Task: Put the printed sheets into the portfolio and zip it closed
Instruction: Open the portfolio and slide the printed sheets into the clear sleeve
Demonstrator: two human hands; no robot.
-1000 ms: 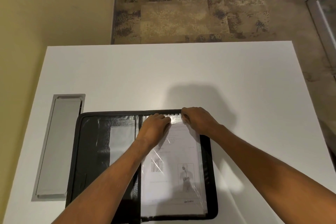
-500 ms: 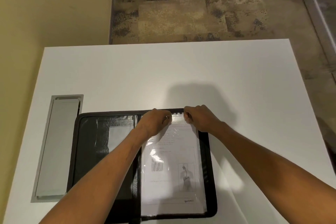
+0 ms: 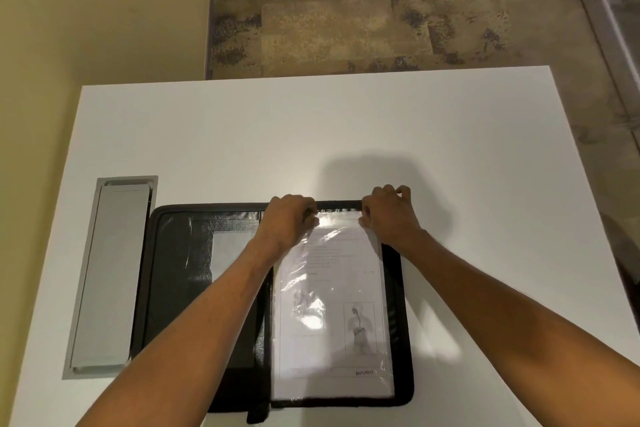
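A black zip portfolio (image 3: 173,274) lies open flat on the white table (image 3: 311,135). On its right half a printed sheet (image 3: 332,319) with text and an anatomy drawing sits inside a glossy clear sleeve. My left hand (image 3: 289,220) pinches the sleeve's top edge near the spine. My right hand (image 3: 389,215) pinches the top edge at the sleeve's right corner, fingers curled over the portfolio's far rim. The left half shows a dark pocket with a pale card window (image 3: 230,253).
A grey metal cable hatch (image 3: 110,274) is set into the table left of the portfolio. A yellow wall runs along the left. Patterned carpet (image 3: 363,28) lies beyond the table's far edge, and a glass door frame stands at the right.
Both hands have slid apart along the sleeve's top edge, the right one farther to the right corner. The sheet sits a little lower and flatter in the sleeve.
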